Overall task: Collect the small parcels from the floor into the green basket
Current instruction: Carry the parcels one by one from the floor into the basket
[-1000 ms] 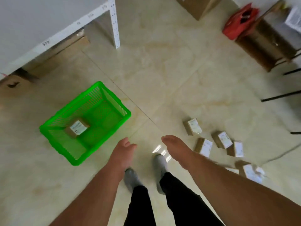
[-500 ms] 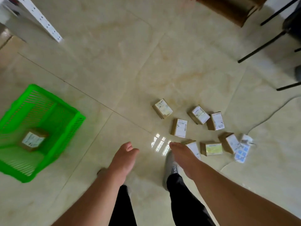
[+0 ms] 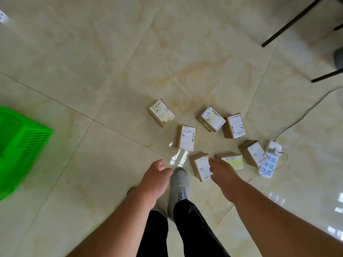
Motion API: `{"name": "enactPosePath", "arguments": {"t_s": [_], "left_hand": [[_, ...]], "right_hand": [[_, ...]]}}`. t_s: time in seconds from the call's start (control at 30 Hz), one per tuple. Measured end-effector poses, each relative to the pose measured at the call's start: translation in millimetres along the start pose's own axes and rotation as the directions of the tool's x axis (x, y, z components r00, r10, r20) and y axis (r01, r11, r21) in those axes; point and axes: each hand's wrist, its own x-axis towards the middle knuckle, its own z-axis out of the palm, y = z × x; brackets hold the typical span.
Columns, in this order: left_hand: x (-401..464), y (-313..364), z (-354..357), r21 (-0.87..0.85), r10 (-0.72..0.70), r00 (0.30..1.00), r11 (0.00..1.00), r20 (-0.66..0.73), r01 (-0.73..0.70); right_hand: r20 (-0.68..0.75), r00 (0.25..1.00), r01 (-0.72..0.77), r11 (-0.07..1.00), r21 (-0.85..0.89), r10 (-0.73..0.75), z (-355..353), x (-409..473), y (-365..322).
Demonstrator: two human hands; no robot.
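Note:
Several small brown parcels with white labels lie scattered on the tiled floor ahead of me, among them one (image 3: 161,112) at the far left of the group, one (image 3: 186,138) in the middle and one (image 3: 201,166) nearest my feet. My right hand (image 3: 221,170) hangs just above that nearest parcel, fingers loosely apart, holding nothing. My left hand (image 3: 155,178) is lower left of the group, empty too. The green basket (image 3: 22,145) stands at the left edge, partly cut off by the frame.
A white power strip (image 3: 267,165) with a plugged charger and a thin cable lies at the right of the parcels. Black chair legs (image 3: 289,23) stand at the top right. My grey shoe (image 3: 179,184) is planted close to the nearest parcel.
I have turned and stepped from the basket toward the parcels; the basket slid to the left edge. My right hand has come over the nearest parcel.

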Motion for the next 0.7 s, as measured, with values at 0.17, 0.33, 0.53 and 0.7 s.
{"name": "enactPosePath", "arguments": {"t_s": [0.17,0.33,0.53,0.7], "left_hand": [[21.9,-28.3,34.4,0.036,-0.023,0.999,0.999,0.04,0.022],[47.5,-65.4,85.5,-0.017,-0.072,0.997,0.997,0.016,0.072],[120.8,-99.7,168.9,-0.064,-0.115,0.993,0.992,-0.028,0.113],[193.8,-125.2,222.8,-0.064,-0.137,0.989,0.989,-0.064,0.133]], "right_hand": [[-0.044,0.997,0.058,0.995,-0.087,-0.062,-21.8,32.7,39.1],[0.008,1.0,0.021,0.982,-0.189,-0.02,-34.5,73.5,73.2],[0.063,0.997,0.066,0.903,-0.425,-0.044,-41.7,165.1,124.8],[0.098,0.99,0.137,0.884,-0.446,-0.104,-26.1,245.3,160.2]]}}
